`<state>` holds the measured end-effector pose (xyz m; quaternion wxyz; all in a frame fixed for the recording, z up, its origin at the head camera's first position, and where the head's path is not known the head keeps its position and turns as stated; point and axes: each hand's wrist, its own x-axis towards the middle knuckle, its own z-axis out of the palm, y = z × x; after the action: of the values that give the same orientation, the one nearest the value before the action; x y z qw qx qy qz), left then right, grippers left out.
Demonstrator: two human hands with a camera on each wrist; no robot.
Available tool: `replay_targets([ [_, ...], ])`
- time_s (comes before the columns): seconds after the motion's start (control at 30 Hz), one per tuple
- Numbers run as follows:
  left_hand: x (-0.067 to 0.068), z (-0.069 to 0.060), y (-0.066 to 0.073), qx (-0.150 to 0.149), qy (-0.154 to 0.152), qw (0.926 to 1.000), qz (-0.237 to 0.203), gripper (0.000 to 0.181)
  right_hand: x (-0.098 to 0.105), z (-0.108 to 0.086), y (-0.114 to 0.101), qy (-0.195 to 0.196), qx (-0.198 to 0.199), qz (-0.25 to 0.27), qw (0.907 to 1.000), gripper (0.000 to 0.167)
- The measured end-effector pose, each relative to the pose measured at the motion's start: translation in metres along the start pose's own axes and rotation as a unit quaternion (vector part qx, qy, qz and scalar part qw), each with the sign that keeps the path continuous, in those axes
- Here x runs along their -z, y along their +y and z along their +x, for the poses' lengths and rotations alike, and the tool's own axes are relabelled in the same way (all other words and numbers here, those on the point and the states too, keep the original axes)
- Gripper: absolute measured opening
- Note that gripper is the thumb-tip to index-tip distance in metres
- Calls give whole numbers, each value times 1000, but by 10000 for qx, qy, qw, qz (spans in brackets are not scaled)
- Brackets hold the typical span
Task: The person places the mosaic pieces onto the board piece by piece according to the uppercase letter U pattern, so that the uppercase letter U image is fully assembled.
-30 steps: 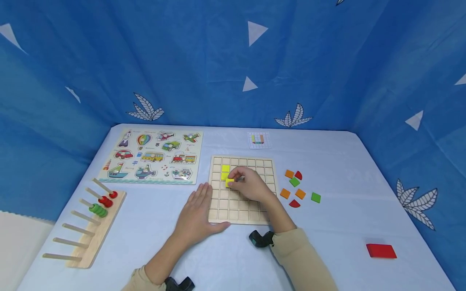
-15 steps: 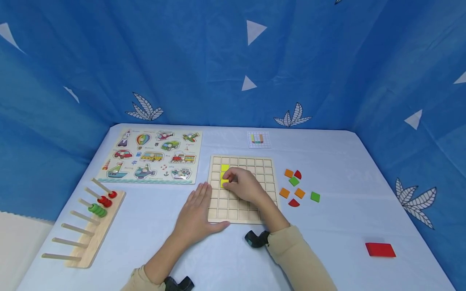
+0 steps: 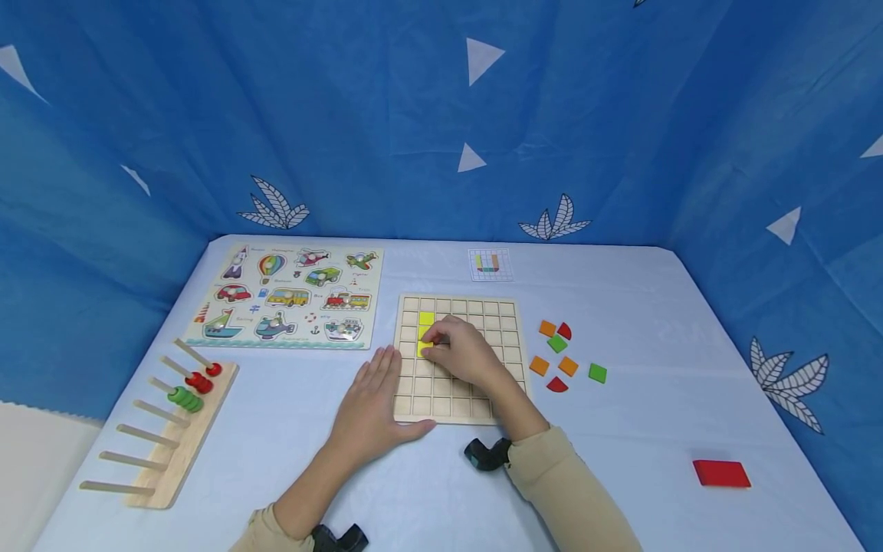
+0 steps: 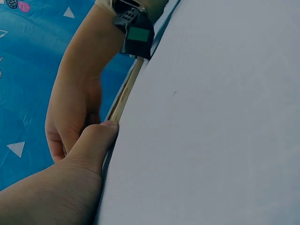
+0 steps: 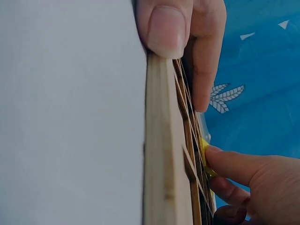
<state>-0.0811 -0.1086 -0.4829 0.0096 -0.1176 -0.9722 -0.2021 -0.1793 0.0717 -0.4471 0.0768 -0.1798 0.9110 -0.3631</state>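
Over the wooden grid board, I see the right hand with thumb and forefinger nearly closed, pinching the lowest yellow tile. That tile lies right under the fingertips, at a cell of the second column from the left; I cannot tell whether it sits fully down. Just beyond those fingers, two more yellow tiles fill the next cells of the same column.

The left hand holds nothing: its fingers lie straight and close together at the board's left edge, the thumb spread out to the near edge.

Right of the right fingers, on the white cloth, lie three orange squares, two green squares and two red quarter-rounds. A small pattern card lies beyond the fingertips.

Left of the left fingers, the peg rack carries green beads and red beads; farther off, the puzzle board holds its vehicle pieces.
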Motion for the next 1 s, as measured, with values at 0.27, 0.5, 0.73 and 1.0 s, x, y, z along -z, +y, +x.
replay_targets([
  [0.27, 0, 0, 0, -20, -13, 10000, 11, 123, 1, -6, 0, 20, 111, -91, 9999, 14],
  [0.5, 0, 0, 0, -5, 5, 10000, 22, 124, 9, -13, 3, 45, -29, 391, 9992, 24],
  [0.73, -2, 1, -1, 26, 28, 10000, 46, 125, 32, -20, 15, 308, -314, 496, 9978, 25],
  [1.0, -1, 0, 0, -1, -12, 10000, 33, 126, 76, -34, 50, 508, -572, 386, 9963, 29],
])
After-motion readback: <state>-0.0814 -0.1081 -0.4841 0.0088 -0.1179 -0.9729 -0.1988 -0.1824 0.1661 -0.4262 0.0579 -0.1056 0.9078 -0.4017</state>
